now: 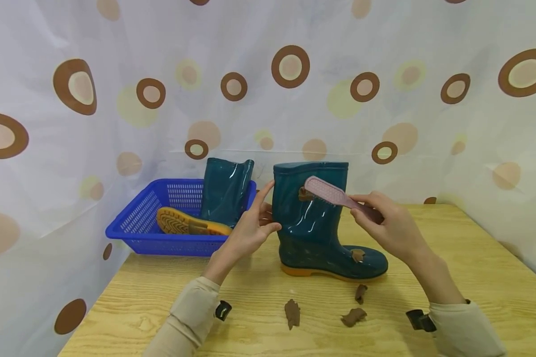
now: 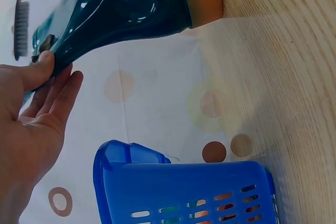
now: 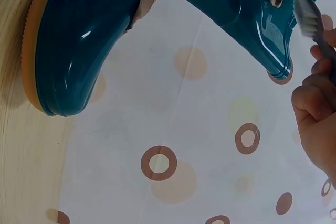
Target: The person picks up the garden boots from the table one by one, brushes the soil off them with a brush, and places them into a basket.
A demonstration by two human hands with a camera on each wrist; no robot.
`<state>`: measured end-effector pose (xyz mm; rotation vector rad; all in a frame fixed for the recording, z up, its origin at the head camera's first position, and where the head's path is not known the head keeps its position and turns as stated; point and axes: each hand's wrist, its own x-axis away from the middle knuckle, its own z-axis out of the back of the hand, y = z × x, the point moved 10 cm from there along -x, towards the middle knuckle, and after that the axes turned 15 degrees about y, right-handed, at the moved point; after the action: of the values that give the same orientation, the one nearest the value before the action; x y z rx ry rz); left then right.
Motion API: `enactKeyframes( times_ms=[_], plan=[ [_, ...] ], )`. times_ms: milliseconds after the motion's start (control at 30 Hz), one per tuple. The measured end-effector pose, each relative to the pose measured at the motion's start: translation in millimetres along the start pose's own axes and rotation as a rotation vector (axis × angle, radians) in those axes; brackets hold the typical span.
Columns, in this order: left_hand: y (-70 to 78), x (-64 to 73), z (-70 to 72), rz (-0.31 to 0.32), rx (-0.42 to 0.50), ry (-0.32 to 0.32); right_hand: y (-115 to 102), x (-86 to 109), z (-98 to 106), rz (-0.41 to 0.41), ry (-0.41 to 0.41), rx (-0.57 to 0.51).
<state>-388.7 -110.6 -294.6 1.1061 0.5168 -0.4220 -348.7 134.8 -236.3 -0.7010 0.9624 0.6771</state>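
Observation:
A glossy teal rubber boot point(image 1: 312, 223) with an orange sole stands upright on the wooden table point(image 1: 451, 258). My left hand point(image 1: 268, 213) rests against the left side of its shaft, fingers mostly straight; the left wrist view shows the thumb point(image 2: 39, 69) pressing the shaft point(image 2: 121, 9). My right hand point(image 1: 362, 208) grips the handle of a pink brush point(image 1: 330, 193), whose bristles point(image 3: 307, 17) lie against the upper shaft beside a brown mud clump point(image 1: 304, 194). A second clump point(image 1: 358, 255) sticks to the toe.
A blue plastic basket point(image 1: 138, 223) stands at the back left with a second teal boot point(image 1: 225, 191) lying in it. Three brown mud pieces point(image 1: 292, 312) lie on the table in front of the boot. A dotted curtain point(image 1: 290, 99) surrounds the table.

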Motion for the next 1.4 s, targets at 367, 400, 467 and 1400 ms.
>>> enactKeyframes(
  times_ms=[367, 400, 467, 1400],
  plan=[
    [3.0, -0.8, -0.9, -0.006, 0.027, -0.043, -7.2, -1.6, -5.8, 0.014, 0.026, 0.011],
    [2.9, -0.4, -1.3, -0.008, 0.029, -0.048, -7.2, -0.8, -7.6, 0.011, 0.015, 0.014],
    [2.0, 0.4, -2.0, -0.009, 0.028, -0.055, -6.9, 1.2, -11.7, 0.007, -0.014, 0.016],
    [-2.7, 2.4, -0.8, 0.0, 0.041, -0.041, -4.1, 6.8, -17.5, -0.035, -0.176, -0.036]
  ],
)
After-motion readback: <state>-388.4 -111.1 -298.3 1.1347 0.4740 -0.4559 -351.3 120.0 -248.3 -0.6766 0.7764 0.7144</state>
